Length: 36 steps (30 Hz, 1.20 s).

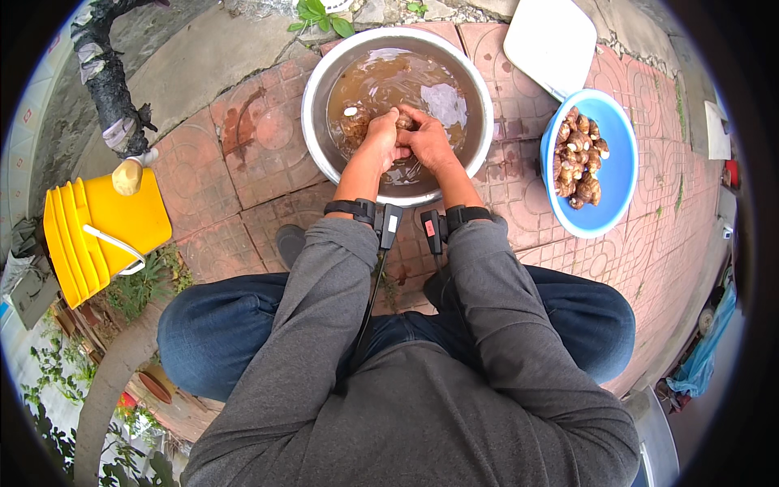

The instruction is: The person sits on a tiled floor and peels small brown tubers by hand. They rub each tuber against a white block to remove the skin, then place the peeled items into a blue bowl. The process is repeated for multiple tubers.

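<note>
A wide steel basin (315, 146) of muddy brown water stands on the paving in front of me. Over its near half, my left hand (380, 141) and my right hand (428, 141) meet with fingers curled round a brown, knobbly taro root (405, 122). The fingers hide most of that root. Just left of my hands, more brown lumps lie partly under the cloudy water, one with a pale end (350, 111). To the right, a blue plastic basin (618, 183) holds a pile of wet brown taro roots (578, 154).
A white board or lid (550, 47) lies behind the blue basin. At the left are a yellow bucket (138, 213) with a white handle and a dark, rough tree trunk (104, 77). Red patterned paving tiles (519, 203) surround the basins.
</note>
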Tool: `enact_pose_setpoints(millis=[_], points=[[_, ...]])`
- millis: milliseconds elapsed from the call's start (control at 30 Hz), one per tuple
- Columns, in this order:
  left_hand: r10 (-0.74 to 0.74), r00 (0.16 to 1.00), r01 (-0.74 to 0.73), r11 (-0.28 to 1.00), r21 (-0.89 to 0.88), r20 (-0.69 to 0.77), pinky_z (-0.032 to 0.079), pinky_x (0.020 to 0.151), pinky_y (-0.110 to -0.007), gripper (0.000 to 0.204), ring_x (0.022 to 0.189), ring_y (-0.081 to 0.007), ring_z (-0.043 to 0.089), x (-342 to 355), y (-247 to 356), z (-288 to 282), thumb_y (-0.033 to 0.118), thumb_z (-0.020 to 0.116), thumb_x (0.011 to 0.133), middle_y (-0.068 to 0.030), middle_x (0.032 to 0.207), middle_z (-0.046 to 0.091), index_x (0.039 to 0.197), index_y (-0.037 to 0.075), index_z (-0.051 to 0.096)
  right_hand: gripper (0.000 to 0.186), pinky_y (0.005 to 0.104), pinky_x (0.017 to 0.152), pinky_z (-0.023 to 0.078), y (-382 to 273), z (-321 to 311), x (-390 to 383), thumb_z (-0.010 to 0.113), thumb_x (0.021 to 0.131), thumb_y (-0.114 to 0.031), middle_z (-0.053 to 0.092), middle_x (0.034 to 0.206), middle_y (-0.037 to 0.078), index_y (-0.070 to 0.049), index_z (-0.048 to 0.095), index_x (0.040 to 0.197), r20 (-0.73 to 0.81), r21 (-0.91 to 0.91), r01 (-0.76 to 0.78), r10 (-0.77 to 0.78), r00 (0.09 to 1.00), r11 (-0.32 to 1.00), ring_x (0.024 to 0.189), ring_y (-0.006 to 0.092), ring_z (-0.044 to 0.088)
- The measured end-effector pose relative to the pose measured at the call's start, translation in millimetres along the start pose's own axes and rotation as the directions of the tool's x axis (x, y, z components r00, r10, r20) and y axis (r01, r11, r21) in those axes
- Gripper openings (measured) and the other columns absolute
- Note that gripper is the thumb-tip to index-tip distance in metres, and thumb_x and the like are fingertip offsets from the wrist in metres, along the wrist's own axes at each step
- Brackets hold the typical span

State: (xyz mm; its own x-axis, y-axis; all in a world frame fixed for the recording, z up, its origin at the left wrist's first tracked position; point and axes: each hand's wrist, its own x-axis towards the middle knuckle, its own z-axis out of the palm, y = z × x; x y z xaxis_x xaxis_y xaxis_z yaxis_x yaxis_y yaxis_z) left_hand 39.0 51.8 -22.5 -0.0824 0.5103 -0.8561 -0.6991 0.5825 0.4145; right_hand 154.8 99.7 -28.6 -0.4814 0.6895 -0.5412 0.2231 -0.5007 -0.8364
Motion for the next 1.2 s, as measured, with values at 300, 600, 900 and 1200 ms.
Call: enact_pose_setpoints(millis=[300, 600, 900, 1200], points=[[0.338, 0.928, -0.194, 0.798, 0.570, -0.158, 0.057, 0.054, -0.040, 0.028, 0.079, -0.0260, 0.069, 3.7, -6.5, -7.8, 0.022, 0.051, 0.100, -0.0105, 0.091, 0.064, 0.102, -0.001, 0.066, 0.055, 0.0432, 0.096, 0.050, -2.6, 2.7, -4.8, 0.075, 0.077, -0.018, 0.065, 0.114, 0.021, -0.014, 0.064, 0.131, -0.248, -0.787, -0.065, -0.219, 0.944, 0.613, 0.104, 0.0402, 0.065], [-0.090, 0.962, 0.139, 0.974, -0.180, 0.257, 0.054, 0.093, -0.059, 0.052, 0.108, -0.0385, 0.065, -5.2, 5.2, -9.6, 0.046, 0.030, 0.107, -0.0228, 0.119, 0.059, 0.124, 0.002, 0.050, 0.054, 0.0299, 0.077, 0.057, -14.1, 8.8, -5.2, 0.074, 0.089, -0.009, 0.071, 0.106, 0.011, 0.002, 0.055, 0.139, 0.023, 0.030, -0.069, 0.069, 0.997, 0.997, 0.086, 0.0159, 0.066], [0.039, 0.985, -0.016, 0.991, -0.136, 0.166, 0.054, 0.063, -0.039, 0.038, 0.073, -0.0199, 0.062, 3.4, -11.3, 1.1, 0.043, 0.035, 0.107, -0.0075, 0.091, 0.062, 0.110, 0.012, 0.058, 0.019, 0.0232, 0.055, 0.045, -14.7, 13.2, -6.4, 0.068, 0.094, -0.013, 0.067, 0.078, 0.000, -0.004, 0.075, 0.109, -0.126, 0.364, -0.145, 0.203, 0.971, 0.920, 0.062, 0.0081, 0.054], [0.089, 0.988, -0.069, 0.986, -0.152, 0.126, 0.032, 0.046, -0.028, 0.037, 0.053, -0.0122, 0.041, -13.0, 4.1, 5.9, 0.047, 0.030, 0.108, -0.0003, 0.067, 0.045, 0.101, 0.017, 0.051, 0.028, 0.0282, 0.048, 0.049, -24.7, -2.3, -4.3, 0.064, 0.097, -0.018, 0.066, 0.078, 0.003, -0.014, 0.069, 0.125, 0.156, 0.531, -0.227, 0.169, 0.973, 0.816, 0.055, 0.0096, 0.050]])
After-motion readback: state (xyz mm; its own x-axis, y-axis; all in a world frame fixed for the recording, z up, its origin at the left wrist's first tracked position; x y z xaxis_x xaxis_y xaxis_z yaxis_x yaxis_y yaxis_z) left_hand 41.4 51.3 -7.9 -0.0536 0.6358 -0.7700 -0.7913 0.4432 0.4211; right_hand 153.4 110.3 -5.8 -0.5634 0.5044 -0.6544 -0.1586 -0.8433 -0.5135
